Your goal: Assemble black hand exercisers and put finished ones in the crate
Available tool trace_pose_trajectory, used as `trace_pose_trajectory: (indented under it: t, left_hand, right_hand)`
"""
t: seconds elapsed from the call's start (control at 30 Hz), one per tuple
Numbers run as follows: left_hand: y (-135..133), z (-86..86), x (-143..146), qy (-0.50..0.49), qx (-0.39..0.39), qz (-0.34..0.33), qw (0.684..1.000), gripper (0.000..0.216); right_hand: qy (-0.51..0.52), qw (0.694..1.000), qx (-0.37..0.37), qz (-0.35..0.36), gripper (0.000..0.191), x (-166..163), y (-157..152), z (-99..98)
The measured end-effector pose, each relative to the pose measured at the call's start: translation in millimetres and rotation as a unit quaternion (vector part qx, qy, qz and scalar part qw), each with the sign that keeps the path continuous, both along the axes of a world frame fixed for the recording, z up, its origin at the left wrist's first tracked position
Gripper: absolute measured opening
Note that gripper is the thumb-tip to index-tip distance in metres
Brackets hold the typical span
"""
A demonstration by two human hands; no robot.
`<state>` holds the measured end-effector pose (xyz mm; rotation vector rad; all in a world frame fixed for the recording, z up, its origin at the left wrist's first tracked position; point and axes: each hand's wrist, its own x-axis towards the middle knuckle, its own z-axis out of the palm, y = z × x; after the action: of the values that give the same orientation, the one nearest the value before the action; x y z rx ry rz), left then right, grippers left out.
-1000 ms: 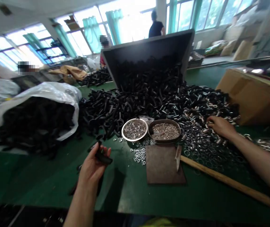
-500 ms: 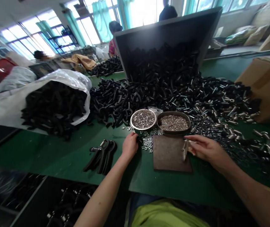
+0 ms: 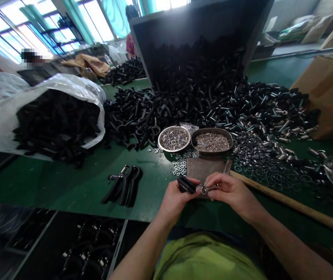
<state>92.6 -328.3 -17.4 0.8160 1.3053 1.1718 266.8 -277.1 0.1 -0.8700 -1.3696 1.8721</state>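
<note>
Where the white bag (image 3: 75, 81) lies at far left, its mouth shows plenty of loose black parts (image 3: 55, 120), unused by the look of it. Below the worktop (image 3: 67, 190) edge, the black tray (image 3: 120, 245) carries curved pieces with bright metal ends (image 3: 86, 252); I judge these done. Next, on the worktop, a small group of curved black pieces (image 3: 129, 186), metal visible on one; whether complete, cannot tell. Left hand (image 3: 174, 196): fingers clamped on a black piece (image 3: 186, 184), near the front edge of the flat plate (image 3: 198, 165). Beside it, a small metal piece (image 3: 204, 190), ring-like at one end, pinched by the fingers of the right hand (image 3: 232, 189); joined to the black piece or not, unclear. Judged midway, this one. Hammer (image 3: 285, 200) lies right of the plate, neither hand on it. Farther right, heaped springs (image 3: 288, 155), so much evidently remains.
</note>
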Motion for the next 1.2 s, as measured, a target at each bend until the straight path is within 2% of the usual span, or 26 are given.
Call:
trace_pose_trajectory:
  t: [0.07, 0.13, 0.2, 0.27, 0.37, 0.4, 0.47, 0.57, 0.63, 0.73, 0.8, 0.87, 1.0, 1.1, 1.17, 1.2]
  left_hand:
    - [-5.6, 2.3, 7.0, -0.041, 0.002, -0.001, 0.999, 0.032]
    - [-7.2, 4.5, 7.0, -0.04, 0.004, -0.003, 0.999, 0.028]
    - [-7.0, 7.0, 4.2, 0.003, 0.013, -0.013, 1.0, 0.022]
    - [-6.8, 8.9, 2.6, 0.073, 0.055, -0.028, 0.995, 0.014]
    - [-7.5, 6.3, 7.4, 0.119, 0.094, -0.026, 0.988, 0.01]
    - [-8.0, 3.7, 11.1, 0.091, 0.073, -0.021, 0.993, 0.011]
    - [-8.8, -3.4, 20.6, -0.034, -0.019, -0.01, 0.999, 0.013]
    - [-9.1, -13.2, 35.9, -0.247, -0.151, -0.011, 0.957, 0.02]
    - [-8.5, -16.3, 44.1, -0.32, -0.18, -0.012, 0.93, 0.022]
    - [-7.0, -15.8, 51.7, -0.349, -0.17, -0.009, 0.922, 0.022]
    - [-6.2, -13.3, 54.1, -0.335, -0.154, -0.012, 0.929, 0.023]
    - [-5.8, -9.6, 55.2, -0.283, -0.134, -0.03, 0.949, 0.022]
    - [-5.4, -0.8, 53.0, -0.085, -0.108, -0.096, 0.986, 0.031]
    - [-7.1, 1.7, 45.6, -0.004, -0.099, -0.182, 0.978, 0.034]
    - [-10.4, -0.7, 39.0, -0.021, -0.103, -0.233, 0.967, 0.034]
    - [-12.6, -2.8, 35.8, -0.048, -0.11, -0.247, 0.962, 0.035]
  right_hand:
    - [0.003, 1.0, -0.013, 0.0, 0.017, -4.2, -2.2, -0.5]
    - [-0.008, 1.0, -0.022, -0.003, 0.017, -5.5, -2.9, -2.7]
    - [-0.02, 0.999, -0.036, -0.013, 0.019, -5.2, -2.3, -5.2]
    - [-0.032, 0.998, -0.045, -0.033, 0.022, -4.5, -0.7, -6.6]
    - [-0.089, 0.993, 0.02, -0.075, 0.022, -3.3, 2.6, -3.9]
    - [-0.116, 0.988, 0.059, -0.089, 0.021, -2.8, 3.5, -1.7]
    - [-0.154, 0.975, 0.123, -0.106, 0.017, -1.5, 4.3, 4.0]
    - [-0.158, 0.97, 0.156, -0.1, 0.017, -0.1, 1.8, 12.4]
    - [-0.156, 0.965, 0.186, -0.096, 0.015, 0.0, -1.5, 15.9]
    - [-0.191, 0.937, 0.279, -0.084, 0.014, -0.4, -5.7, 16.4]
    - [-0.216, 0.916, 0.33, -0.07, 0.017, -0.4, -7.2, 14.4]
    - [-0.225, 0.908, 0.35, -0.058, 0.019, -0.1, -8.1, 11.5]
    - [-0.241, 0.914, 0.319, -0.061, 0.015, 2.2, -8.0, 4.6]
    - [-0.234, 0.936, 0.261, -0.031, 0.013, 13.1, 2.5, -0.6]
    - [-0.247, 0.941, 0.23, 0.017, 0.015, 29.2, 18.7, -3.6]
    - [-0.273, 0.932, 0.238, 0.022, 0.015, 39.8, 29.1, -5.1]
